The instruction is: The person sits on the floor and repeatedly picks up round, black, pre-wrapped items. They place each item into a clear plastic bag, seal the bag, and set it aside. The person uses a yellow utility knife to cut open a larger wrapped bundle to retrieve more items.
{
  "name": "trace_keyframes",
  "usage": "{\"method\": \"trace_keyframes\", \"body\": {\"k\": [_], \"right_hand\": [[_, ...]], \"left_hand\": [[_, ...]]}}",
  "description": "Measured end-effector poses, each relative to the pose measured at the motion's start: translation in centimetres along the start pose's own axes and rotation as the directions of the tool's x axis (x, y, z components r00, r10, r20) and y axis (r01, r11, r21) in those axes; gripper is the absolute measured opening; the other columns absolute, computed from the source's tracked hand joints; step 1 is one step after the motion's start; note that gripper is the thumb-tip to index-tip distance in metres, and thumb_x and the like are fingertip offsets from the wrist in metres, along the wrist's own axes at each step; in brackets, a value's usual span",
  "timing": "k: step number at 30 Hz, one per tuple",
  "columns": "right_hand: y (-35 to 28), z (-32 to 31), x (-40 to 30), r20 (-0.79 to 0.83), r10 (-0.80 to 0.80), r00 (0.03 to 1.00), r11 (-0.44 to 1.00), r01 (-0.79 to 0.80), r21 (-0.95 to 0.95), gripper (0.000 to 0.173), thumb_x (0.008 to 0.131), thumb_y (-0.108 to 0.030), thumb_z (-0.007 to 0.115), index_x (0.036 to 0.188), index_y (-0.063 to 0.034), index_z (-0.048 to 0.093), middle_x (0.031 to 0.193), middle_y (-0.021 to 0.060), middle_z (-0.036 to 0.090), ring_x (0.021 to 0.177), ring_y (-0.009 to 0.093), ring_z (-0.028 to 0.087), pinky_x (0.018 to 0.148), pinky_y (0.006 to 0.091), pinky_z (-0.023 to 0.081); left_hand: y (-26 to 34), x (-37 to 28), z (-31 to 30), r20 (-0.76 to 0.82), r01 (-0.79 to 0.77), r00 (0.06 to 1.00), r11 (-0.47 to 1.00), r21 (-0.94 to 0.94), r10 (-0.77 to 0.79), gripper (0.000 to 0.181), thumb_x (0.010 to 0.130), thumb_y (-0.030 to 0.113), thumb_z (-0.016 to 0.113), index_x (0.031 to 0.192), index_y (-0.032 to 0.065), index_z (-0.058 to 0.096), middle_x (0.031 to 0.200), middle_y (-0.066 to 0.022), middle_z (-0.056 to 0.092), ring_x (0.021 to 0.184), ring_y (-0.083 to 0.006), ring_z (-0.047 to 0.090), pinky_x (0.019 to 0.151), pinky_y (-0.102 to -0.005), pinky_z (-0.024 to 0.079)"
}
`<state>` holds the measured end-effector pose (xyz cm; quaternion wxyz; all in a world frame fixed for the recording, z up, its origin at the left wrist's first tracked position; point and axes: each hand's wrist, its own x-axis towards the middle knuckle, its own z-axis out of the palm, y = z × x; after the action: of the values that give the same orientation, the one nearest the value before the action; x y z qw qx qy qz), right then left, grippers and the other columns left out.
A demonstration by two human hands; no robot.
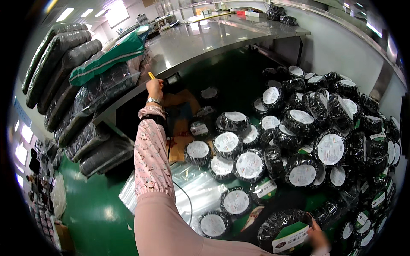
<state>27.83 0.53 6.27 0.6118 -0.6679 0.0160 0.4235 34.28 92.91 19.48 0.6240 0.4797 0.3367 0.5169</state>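
Note:
My left hand (155, 88) is stretched forward at the near edge of a steel table (198, 41). Its fingers are closed around a slim yellow-handled tool (151, 75), mostly hidden in the fist. At the bottom right, my right hand (317, 236), partly blurred, grips the side of a round package in shiny black plastic wrap (282, 220). This package is tilted and bears a green and white printed label (291, 238). Similar black-wrapped round packages (250, 164) with white round labels lie close by on the floor.
A large heap of wrapped packages (330, 148) fills the right side against the wall. Clear plastic sheeting (185, 182) with a black cable (187, 195) lies on the green floor (86, 204). Stacked plastic-covered bundles (77, 60) and a green bag (109, 60) stand left of the table.

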Motion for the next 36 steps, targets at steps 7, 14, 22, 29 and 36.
{"method": "trace_keyframes", "body": {"k": [7, 14, 22, 29, 36], "right_hand": [[-1.1, 1.1, 0.1, -0.257, 0.245, 0.935, 0.97, -0.237, 0.062, 0.072, 0.097, -0.015, 0.06, 0.159, -0.0067, 0.024, 0.146, 0.0114, 0.052, 0.128, 0.022, 0.053, 0.108, 0.0357, 0.04], [-0.7, 2.1, 4.1, -0.214, 0.316, 0.924, 0.949, -0.304, 0.088, 0.073, 0.099, -0.015, 0.06, 0.16, -0.0062, 0.021, 0.142, 0.0122, 0.055, 0.124, 0.023, 0.057, 0.104, 0.0377, 0.046], [2.6, 2.9, 2.4, -0.305, 0.243, 0.921, 0.922, -0.122, 0.367, 0.074, 0.101, -0.014, 0.06, 0.16, -0.0056, 0.017, 0.138, 0.0132, 0.058, 0.118, 0.024, 0.062, 0.099, 0.0401, 0.052], [8.6, -0.6, 0.1, -0.344, -0.004, 0.939, 0.668, 0.258, 0.698, 0.06, 0.101, -0.061, 0.046, 0.133, -0.0125, 0.06, 0.122, 0.0074, 0.067, 0.107, 0.023, 0.065, 0.092, 0.0423, 0.054], [9.3, -10.4, -10.4, -0.71, -0.377, 0.594, 0.37, 0.8, 0.473, 0.066, 0.106, -0.051, 0.04, 0.154, -0.0054, 0.034, 0.147, 0.0142, 0.05, 0.131, 0.028, 0.053, 0.109, 0.0457, 0.046]], "left_hand": [[-2.7, 11.3, 3.6, 0.111, -0.381, 0.842, 0.436, 0.815, 0.529, 0.026, 0.077, 0.009, 0.058, 0.096, -0.0049, 0.07, 0.104, -0.0323, 0.067, 0.101, -0.0517, 0.059, 0.095, -0.0503, 0.046], [-4.2, 23.2, -5.9, 0.425, -0.497, 0.662, -0.063, 0.865, 0.617, 0.051, 0.089, 0.016, 0.06, 0.134, -0.0067, 0.054, 0.148, -0.0289, 0.045, 0.135, -0.0456, 0.04, 0.117, -0.0462, 0.026], [-5.0, 7.3, 1.1, -0.043, -0.549, 0.829, 0.825, 0.138, 0.558, 0.057, 0.099, 0.024, 0.059, 0.143, -0.0077, 0.043, 0.139, -0.0173, 0.052, 0.118, -0.0251, 0.053, 0.105, -0.0347, 0.041], [-20.8, -31.0, -1.9, 0.713, -0.072, 0.692, 0.97, 0.23, -0.117, 0.04, 0.1, 0.013, 0.06, 0.137, -0.0007, 0.055, 0.136, -0.013, 0.06, 0.113, -0.0183, 0.063, 0.093, -0.031, 0.049], [-11.7, -60.5, 12.3, 0.947, 0.22, 0.156, 0.945, 0.243, -0.28, 0.03, 0.104, 0.014, 0.054, 0.13, -0.0011, 0.056, 0.113, -0.0125, 0.067, 0.085, -0.0159, 0.067, 0.075, -0.0287, 0.055]]}}
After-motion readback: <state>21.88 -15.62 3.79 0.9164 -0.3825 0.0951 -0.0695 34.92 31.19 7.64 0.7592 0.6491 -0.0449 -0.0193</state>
